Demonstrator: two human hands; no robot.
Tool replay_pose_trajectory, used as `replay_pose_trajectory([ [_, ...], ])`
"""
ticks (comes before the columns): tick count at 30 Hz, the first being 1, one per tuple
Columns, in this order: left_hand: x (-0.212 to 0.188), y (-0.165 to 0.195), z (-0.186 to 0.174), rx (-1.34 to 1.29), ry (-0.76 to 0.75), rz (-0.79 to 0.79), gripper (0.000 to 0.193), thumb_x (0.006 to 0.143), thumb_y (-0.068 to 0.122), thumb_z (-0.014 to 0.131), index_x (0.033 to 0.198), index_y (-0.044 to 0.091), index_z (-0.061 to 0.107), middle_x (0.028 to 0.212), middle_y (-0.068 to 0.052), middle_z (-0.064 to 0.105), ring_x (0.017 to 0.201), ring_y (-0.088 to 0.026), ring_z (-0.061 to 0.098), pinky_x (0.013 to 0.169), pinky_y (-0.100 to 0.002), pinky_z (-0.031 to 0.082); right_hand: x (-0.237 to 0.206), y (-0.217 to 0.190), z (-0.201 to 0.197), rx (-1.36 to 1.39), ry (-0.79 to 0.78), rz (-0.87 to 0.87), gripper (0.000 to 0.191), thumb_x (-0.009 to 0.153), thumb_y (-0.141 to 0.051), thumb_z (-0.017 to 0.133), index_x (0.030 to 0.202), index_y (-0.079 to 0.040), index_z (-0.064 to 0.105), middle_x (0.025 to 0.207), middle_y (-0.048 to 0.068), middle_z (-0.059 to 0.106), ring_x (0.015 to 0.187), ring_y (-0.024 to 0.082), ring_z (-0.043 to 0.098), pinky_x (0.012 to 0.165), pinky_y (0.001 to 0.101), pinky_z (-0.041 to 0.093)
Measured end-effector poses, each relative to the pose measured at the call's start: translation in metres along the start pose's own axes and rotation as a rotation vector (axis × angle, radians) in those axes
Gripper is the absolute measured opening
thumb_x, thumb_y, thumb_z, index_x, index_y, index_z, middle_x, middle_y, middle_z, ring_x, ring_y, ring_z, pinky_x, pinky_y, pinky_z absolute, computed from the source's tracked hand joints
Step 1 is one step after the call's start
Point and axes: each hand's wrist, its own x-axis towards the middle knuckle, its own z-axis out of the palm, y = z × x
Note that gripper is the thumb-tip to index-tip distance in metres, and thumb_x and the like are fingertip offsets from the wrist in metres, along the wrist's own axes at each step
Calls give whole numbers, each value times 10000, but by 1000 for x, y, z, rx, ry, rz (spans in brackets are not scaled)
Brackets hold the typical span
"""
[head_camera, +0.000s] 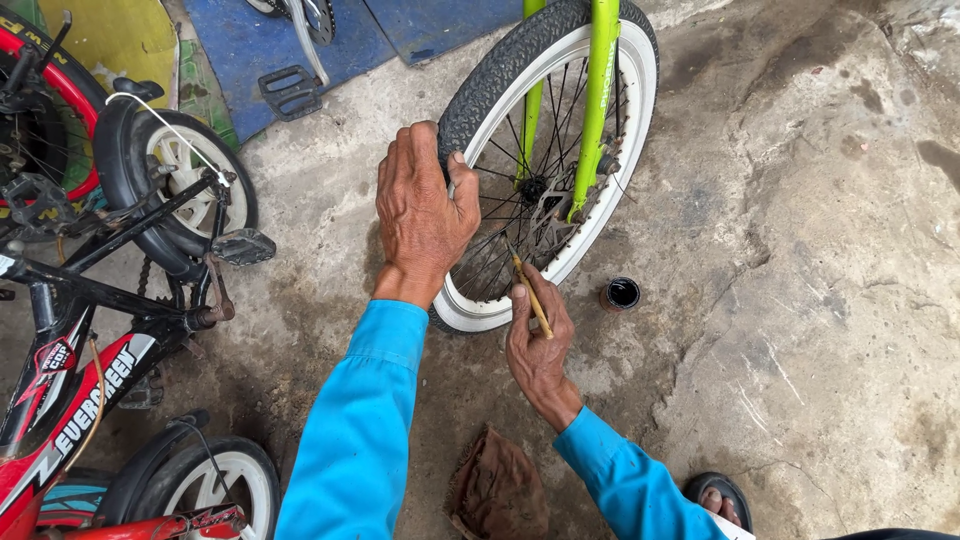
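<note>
The left hand (425, 210) wraps over the tyre of the bicycle wheel (548, 150), steadying it upright on the concrete floor (800, 300). The right hand (538, 345) pinches a thin brush (530, 292), its tip among the spokes near the hub. If the grip slackens, the wheel could roll and spokes could catch the brush. The open small pot (621, 293) just right of the wheel could tip over.

Light: soft, even daylight is spreading over the concrete floor (800, 250), bright, no glare | Shadows: faint ones are pooling under the left hand (422, 215) and bicycle wheel (548, 150) | Focus: everything is holding sharp, no motion blur | Edges: wide lens is bending the frame corners slightly
</note>
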Motion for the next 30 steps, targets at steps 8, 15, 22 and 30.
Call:
replay_pose_trajectory([
  [8, 0, -1, 1, 12, 24, 23, 235, 993, 108, 577, 1189, 25, 477, 999, -173, 512, 918, -332, 578, 867, -510, 470, 2, 8, 2, 58, 61, -34, 402, 1094, -233, 559, 1404, 19, 600, 1140, 158, 725, 967, 182, 711, 800, 337, 605],
  [15, 0, -2, 1, 11, 16, 31, 218, 981, 102, 571, 1159, 37, 463, 975, -162, 497, 881, -320, 561, 842, -519, 460, 6, 9, 0, 42, 14, -18, 391, 1087, -244, 573, 1380, 8, 633, 1081, 152, 737, 941, 186, 706, 793, 338, 596],
  [22, 0, -1, 1, 9, 18, 26, 216, 995, 101, 576, 1171, 36, 469, 984, -164, 499, 905, -327, 564, 858, -515, 461, -9, 7, -17, -31, -64, -18, 391, 1060, -275, 590, 1332, -8, 677, 1028, 151, 744, 885, 191, 718, 744, 379, 588],
  [30, 0, 1, -1, 10, 26, 21, 279, 981, 93, 599, 1223, 13, 485, 1041, -182, 535, 966, -355, 588, 892, -512, 468, 3, 12, -35, 131, -159, 17, 296, 1052, -227, 598, 1197, -6, 731, 988, 145, 775, 858, 198, 761, 724, 360, 643],
])
